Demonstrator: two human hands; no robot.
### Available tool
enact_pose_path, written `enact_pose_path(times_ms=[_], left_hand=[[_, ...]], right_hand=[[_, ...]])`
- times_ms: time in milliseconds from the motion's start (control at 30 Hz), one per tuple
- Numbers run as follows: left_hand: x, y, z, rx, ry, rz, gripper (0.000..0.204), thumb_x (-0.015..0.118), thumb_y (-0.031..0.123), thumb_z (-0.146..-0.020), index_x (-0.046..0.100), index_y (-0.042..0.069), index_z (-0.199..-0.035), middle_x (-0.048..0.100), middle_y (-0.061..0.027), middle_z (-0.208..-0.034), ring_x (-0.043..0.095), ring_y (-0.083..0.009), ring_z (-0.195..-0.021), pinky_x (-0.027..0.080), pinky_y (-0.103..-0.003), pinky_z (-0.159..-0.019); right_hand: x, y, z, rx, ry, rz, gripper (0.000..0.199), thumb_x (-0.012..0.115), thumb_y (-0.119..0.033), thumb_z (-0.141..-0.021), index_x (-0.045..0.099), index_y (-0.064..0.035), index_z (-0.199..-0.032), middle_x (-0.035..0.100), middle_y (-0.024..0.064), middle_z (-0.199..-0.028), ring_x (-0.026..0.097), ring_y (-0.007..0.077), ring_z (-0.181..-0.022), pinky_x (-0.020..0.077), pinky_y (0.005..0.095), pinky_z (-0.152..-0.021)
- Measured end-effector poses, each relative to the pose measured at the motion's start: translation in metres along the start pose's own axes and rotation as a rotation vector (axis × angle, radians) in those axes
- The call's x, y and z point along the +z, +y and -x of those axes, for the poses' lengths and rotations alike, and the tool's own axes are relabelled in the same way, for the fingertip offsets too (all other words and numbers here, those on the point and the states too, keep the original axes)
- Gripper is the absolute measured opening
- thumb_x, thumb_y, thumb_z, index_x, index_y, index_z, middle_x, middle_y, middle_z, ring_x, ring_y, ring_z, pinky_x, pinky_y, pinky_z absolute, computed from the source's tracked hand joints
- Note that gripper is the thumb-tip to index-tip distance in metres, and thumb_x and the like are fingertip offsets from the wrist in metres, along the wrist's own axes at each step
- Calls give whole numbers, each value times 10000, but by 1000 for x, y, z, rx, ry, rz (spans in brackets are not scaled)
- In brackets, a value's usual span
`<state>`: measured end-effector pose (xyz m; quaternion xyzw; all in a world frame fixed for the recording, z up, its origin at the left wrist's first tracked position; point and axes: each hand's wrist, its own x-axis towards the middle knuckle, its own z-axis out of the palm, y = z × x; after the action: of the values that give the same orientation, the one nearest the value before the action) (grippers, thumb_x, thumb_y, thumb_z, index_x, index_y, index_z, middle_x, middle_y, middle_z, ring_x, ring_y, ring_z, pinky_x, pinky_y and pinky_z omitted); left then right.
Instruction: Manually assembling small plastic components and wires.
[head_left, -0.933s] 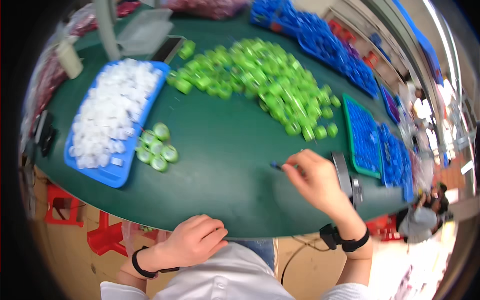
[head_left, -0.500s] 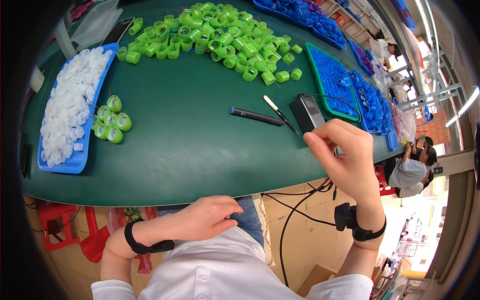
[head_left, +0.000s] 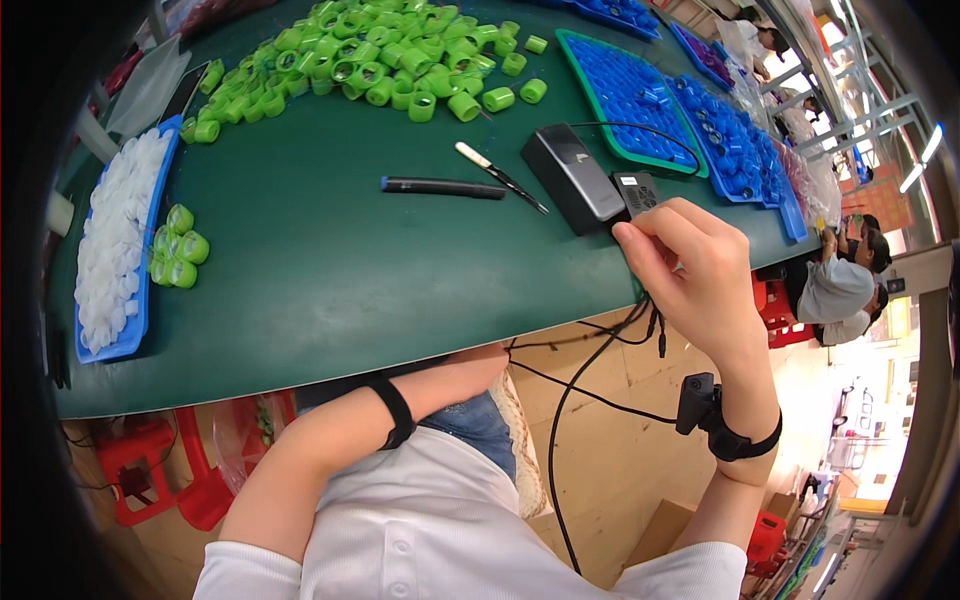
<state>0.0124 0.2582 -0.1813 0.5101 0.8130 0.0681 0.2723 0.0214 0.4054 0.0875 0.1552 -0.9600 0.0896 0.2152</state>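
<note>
My right hand [head_left: 695, 275] is above the table's front edge at the right, thumb and forefinger brought together. Whatever the pinch may hold is too small or hidden to make out. Just beyond those fingertips lies a black box-shaped device [head_left: 575, 178] with a grey top. A smaller dark vented block [head_left: 636, 192] sits beside it, partly covered by the hand. Black cables [head_left: 622, 325] hang over the edge below the right hand. My left hand [head_left: 482, 366] reaches beneath the table edge over my lap, its fingers hidden.
A dark marker [head_left: 443, 188] and a white-and-black pen-like tool [head_left: 500, 177] lie mid-table. Green cylindrical parts [head_left: 400, 60] are heaped at the back; several more [head_left: 180, 248] stand by a blue tray [head_left: 138, 318] of white caps. Right are a green-rimmed tray [head_left: 630, 110] and blue parts [head_left: 735, 140].
My left hand has moved right and under the table edge, so its fingers no longer show. The view has shifted; my right hand keeps its pinched shape by the black device.
</note>
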Motion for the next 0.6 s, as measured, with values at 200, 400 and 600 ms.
enact_pose_path(times_ms=[200, 400, 600], left_hand=[[1, 32, 9, 233, -13, 497, 213, 514, 148, -842, 587, -51, -851, 611, -232, -876, 590, -385, -874, 460, -460, -762], [10, 40, 36, 472, -285, 214, 138, 578, 115, -827, 609, -10, -875, 588, -183, -907, 551, -363, -943, 435, -440, -824], [10, 35, 43, 470, -153, 529, 143, 577, 118, -850, 589, -4, -923, 565, -161, -910, 525, -345, -948, 431, -418, -826]], right_hand=[[-11, 29, 30, 70, 43, -16, 117, 692, -81, -768, 596, -47, -710, 539, 67, -620, 526, 248, -491, 406, 331, -441], [16, 34, 57, 32, 52, -121, 158, 691, -96, -762, 567, -55, -673, 513, 69, -609, 536, 233, -498, 406, 331, -429], [49, 25, 82, -24, -23, -76, 219, 676, -141, -763, 517, -71, -629, 470, 51, -587, 530, 225, -494, 427, 328, -428]])
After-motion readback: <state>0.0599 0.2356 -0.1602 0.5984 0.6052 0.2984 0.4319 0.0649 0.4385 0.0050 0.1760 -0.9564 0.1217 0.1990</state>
